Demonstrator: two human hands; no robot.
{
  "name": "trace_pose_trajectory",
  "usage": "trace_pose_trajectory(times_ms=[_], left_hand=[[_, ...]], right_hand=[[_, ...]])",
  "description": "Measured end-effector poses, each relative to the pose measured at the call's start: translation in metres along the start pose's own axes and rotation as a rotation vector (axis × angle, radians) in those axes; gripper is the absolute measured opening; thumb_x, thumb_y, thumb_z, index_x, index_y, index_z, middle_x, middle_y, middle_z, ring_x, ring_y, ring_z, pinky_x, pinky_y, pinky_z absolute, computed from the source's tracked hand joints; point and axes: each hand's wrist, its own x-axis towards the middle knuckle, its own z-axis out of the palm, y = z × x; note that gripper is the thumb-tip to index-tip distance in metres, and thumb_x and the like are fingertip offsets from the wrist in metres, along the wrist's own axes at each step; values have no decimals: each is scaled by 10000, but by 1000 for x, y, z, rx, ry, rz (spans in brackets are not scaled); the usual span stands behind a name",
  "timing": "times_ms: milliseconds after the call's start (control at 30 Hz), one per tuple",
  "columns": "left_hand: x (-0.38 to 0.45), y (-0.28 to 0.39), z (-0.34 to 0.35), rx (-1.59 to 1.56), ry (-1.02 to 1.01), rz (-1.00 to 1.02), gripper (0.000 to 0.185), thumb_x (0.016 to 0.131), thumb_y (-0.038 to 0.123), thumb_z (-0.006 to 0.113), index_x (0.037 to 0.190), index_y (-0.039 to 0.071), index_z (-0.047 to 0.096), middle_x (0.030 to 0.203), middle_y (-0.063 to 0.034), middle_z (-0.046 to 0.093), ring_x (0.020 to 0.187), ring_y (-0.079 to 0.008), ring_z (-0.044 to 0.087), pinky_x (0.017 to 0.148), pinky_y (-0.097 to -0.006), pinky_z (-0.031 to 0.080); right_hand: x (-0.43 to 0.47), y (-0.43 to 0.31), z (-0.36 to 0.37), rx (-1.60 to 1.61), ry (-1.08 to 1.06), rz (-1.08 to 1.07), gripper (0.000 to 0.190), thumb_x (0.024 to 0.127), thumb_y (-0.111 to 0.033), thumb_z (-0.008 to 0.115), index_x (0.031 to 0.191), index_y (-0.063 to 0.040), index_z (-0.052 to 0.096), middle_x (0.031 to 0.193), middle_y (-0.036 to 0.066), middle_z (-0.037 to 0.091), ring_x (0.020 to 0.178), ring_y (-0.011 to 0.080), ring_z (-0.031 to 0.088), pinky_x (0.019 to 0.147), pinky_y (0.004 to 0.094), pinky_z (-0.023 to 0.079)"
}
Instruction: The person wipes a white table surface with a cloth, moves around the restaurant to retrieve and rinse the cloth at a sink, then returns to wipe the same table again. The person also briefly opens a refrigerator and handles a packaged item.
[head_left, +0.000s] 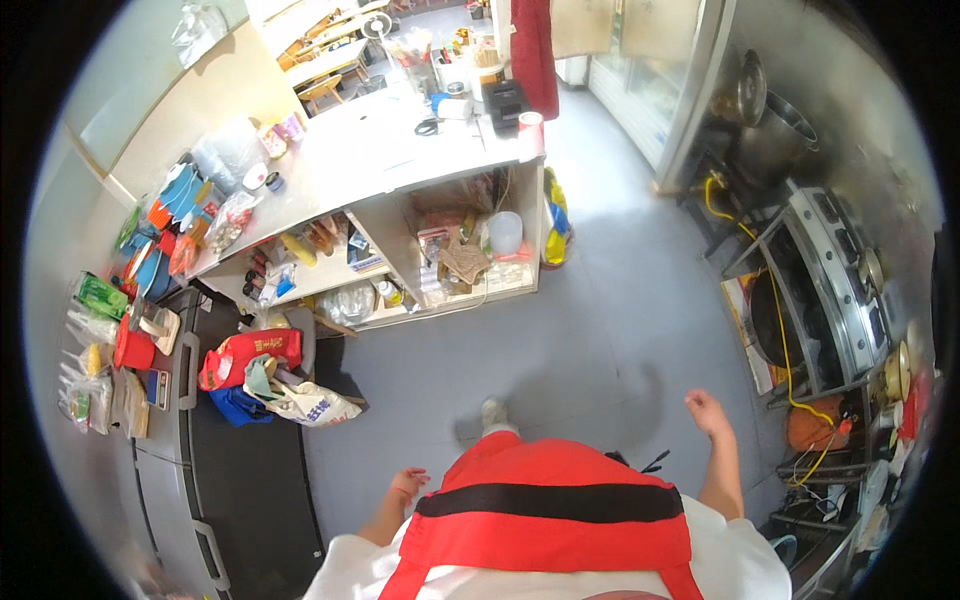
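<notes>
My left hand (409, 482) hangs beside the red apron (555, 525), its fingers apart and nothing in them; a thin red band circles the wrist. On the other side, my right hand (703, 409) is held out over the grey floor with its fingers curled; whether anything small is inside cannot be told. Neither hand touches any furniture. Ahead stands a white counter (352, 176) with open shelves, bearing scissors (427, 127), a roll of red-edged tape or film (531, 129) and a black device (505, 105).
At left, a cloth tote bag (315, 403) and a red bag (255, 356) rest near a dark-fronted refrigerator (247, 480). To the right are a gas stove (832, 277), a large metal pot (780, 135) and a yellow hose (784, 352). A red curtain (534, 60) hangs beyond the counter.
</notes>
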Motion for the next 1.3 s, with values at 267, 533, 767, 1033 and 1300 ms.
trace_pose_trajectory(times_ms=[267, 533, 767, 1033, 1300], left_hand=[[152, 143, -8, 119, 189, 37, 207, 825, 229, 611, 904, 47, 669, 764, -46, 658, 673, -127, 578, 590, -307, 469], [263, 422, 101, 638, -105, 474, 270, 783, 276, 606, 892, 30, 621, 769, -146, 638, 685, -252, 601, 642, -396, 480], [310, 647, 279, 561, -361, 825, 341, 806, 336, 568, 801, -1, 624, 784, -168, 646, 706, -319, 605, 661, -411, 474], [426, 748, 377, 303, -316, 774, 115, 762, 55, 605, 876, 38, 601, 761, -59, 616, 719, -142, 586, 672, -279, 477], [443, 875, 390, 190, -265, 679, 115, 769, 19, 553, 872, 35, 601, 726, -34, 596, 663, -113, 550, 604, -247, 450]], right_hand=[[81, -80, -35, 21, -64, -46, 509, 862, -393, 583, 1237, -59, 502, 1200, 118, 566, 1097, 257, 543, 932, 363, 416], [152, -21, -92, -703, -20, 332, 533, 871, -474, 537, 1256, -107, 498, 1147, 81, 579, 1045, 245, 544, 964, 441, 350], [180, 31, -84, 765, -27, 135, 502, 854, -466, 564, 1189, -94, 528, 1177, 40, 521, 1012, 236, 539, 821, 390, 450], [393, 3, -256, 378, 374, 376, 289, 881, -310, 521, 986, -64, 628, 737, 6, 579, 670, 123, 535, 608, 294, 443], [630, -193, -337, 319, 128, -40, 347, 871, -314, 568, 1099, -55, 608, 974, 108, 645, 877, 182, 597, 768, 302, 469]])
